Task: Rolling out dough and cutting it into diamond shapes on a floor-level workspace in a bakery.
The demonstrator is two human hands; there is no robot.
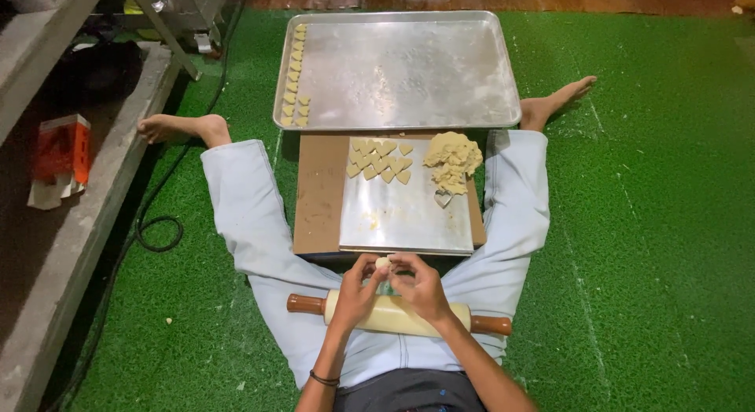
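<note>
We pinch a small dough ball point(383, 263) between left hand point(358, 290) and right hand point(422, 288), both grips closed on it. It looks soft and light; fingertip pressure at three and nine o'clock should suffice.

Rolling pin point(397, 314) middle hidden behind both hands. Dough bit point(383, 263) mostly covered by fingertips, shape unclear. Brown board point(318, 192) largely under the steel sheet point(405, 215). Forearms cut at bottom edge. Cutter point(443, 198) beside dough pile point(453, 160) too small to make out.

One package only — an orange-and-white carton point(60, 158), boxy and crumpled, on the grey ledge point(102, 200) at far left.
</note>
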